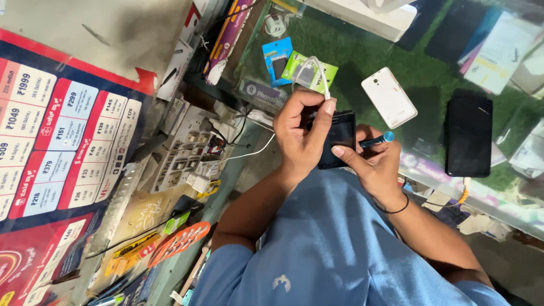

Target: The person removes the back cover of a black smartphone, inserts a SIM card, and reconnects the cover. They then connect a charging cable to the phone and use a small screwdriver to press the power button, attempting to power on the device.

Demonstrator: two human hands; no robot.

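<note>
We see a glass counter (pixel 430 170) with green matting under its top. On the glass lie a white phone (pixel 389 97), back up, and a black phone (pixel 468 136) just to one side of it, apart from each other. Near the counter's far edge rest a blue packet (pixel 277 60) and a green packet (pixel 309 70), close together, with a purple box (pixel 226 37) beside them at the rim. Beyond the counter's end we see a white power strip (pixel 184 156) with plugs and cables in it, standing on a cluttered ledge.
</note>
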